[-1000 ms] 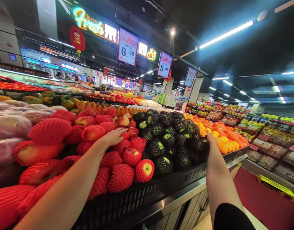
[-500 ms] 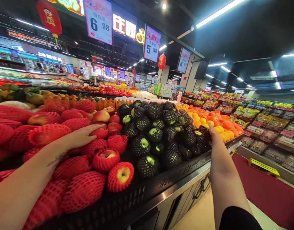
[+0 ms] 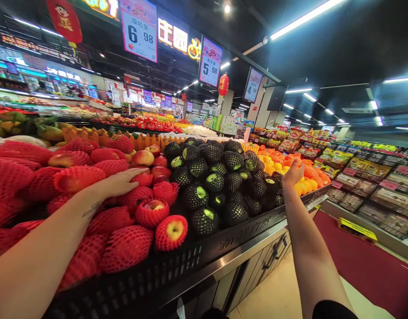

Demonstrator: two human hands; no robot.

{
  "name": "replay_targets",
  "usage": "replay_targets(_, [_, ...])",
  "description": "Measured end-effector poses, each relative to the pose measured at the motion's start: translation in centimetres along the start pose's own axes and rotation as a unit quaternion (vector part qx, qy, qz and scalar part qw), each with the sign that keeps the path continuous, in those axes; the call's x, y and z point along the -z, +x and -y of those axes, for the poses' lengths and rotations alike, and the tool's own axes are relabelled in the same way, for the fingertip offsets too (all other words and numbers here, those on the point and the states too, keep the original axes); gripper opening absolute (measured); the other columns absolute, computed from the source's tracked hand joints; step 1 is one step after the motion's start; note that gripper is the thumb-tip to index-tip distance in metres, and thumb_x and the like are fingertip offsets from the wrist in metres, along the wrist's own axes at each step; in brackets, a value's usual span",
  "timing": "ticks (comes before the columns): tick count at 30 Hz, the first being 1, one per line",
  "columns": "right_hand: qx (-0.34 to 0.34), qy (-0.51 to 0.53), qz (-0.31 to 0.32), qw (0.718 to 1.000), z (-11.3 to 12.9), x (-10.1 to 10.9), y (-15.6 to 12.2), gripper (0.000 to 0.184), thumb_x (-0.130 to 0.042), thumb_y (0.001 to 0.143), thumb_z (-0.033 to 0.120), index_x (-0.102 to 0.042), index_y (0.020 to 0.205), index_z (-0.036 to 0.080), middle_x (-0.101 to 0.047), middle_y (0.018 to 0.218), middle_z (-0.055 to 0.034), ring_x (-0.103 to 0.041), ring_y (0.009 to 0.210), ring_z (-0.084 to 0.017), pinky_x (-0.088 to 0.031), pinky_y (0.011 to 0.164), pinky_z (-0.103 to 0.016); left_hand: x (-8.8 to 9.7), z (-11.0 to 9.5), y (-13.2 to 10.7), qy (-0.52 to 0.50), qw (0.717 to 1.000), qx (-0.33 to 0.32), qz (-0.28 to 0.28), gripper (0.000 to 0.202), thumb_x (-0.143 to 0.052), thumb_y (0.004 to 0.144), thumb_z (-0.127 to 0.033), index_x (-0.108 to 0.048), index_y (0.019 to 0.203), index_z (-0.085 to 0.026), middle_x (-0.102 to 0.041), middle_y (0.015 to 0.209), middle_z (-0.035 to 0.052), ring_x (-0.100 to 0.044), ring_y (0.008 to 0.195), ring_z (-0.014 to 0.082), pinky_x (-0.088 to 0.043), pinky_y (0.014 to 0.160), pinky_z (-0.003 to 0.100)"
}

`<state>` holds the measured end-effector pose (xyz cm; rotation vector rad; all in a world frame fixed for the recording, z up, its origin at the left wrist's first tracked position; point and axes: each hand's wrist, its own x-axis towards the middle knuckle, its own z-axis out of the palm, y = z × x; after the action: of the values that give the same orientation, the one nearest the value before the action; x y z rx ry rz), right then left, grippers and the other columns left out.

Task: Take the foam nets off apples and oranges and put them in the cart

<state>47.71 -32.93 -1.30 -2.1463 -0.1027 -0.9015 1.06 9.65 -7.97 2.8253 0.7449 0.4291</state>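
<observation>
My left hand (image 3: 122, 181) reaches in from the left with its fingers stretched out flat. It lies over red apples in red foam nets (image 3: 134, 197); no apple is gripped in it. A bare red and yellow apple (image 3: 143, 158) sits just beyond its fingertips. My right hand (image 3: 293, 173) is raised at the right end of the display, near the yellow fruit (image 3: 305, 186) and orange netted fruit (image 3: 316, 173). Its fingers are partly bent and apart, with nothing visible in them. Between the hands are green apples in black foam nets (image 3: 204, 195).
A black slatted crate edge (image 3: 150, 277) and a metal counter rim (image 3: 223, 265) run along the front. Cabinet doors with a dark handle (image 3: 273, 254) are below. Price screens (image 3: 210, 60) hang overhead. Packaged goods shelves (image 3: 366, 177) stand to the right, beyond a yellow box (image 3: 356, 229).
My right hand has bent at the wrist and its fingers now show, slightly further left. My left hand stays over the red apples, a little further right in view. The view has shifted slightly.
</observation>
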Motion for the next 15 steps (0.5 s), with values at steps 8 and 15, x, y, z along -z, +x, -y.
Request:
replay_targets(8, [0.352, 0.311, -0.105, 0.877, 18.7, 9.2, -10.0, 0.074, -0.029, 0.103, 0.064, -0.029, 0.161, 0.018, -0.039, 0.158, -0.0148, -0.038, 0.152, -0.029, -0.031, 0.121, -0.056, 1.8, -2.2, -1.0, 0.030, 0.998, 0.055, 0.001, 0.062, -0.037, 0.097, -0.020, -0.048, 0.156, -0.007, -0.046, 0.162, 0.0087, -0.044, 0.150, 0.0204, -0.024, 0.127, 0.030])
replay_targets(15, [0.316, 0.353, 0.136, 0.870, 30.1, 11.2, -26.3, 0.053, -0.045, 0.105, 0.053, -0.052, 0.144, 0.019, -0.061, 0.142, -0.0139, -0.059, 0.130, -0.029, -0.048, 0.111, -0.050, 2.0, -2.6, -1.6, 0.015, 0.999, 0.047, -0.016, 0.057, -0.047, 0.096, -0.017, -0.055, 0.152, -0.011, -0.060, 0.150, 0.0122, -0.064, 0.132, 0.0229, -0.042, 0.117, 0.029])
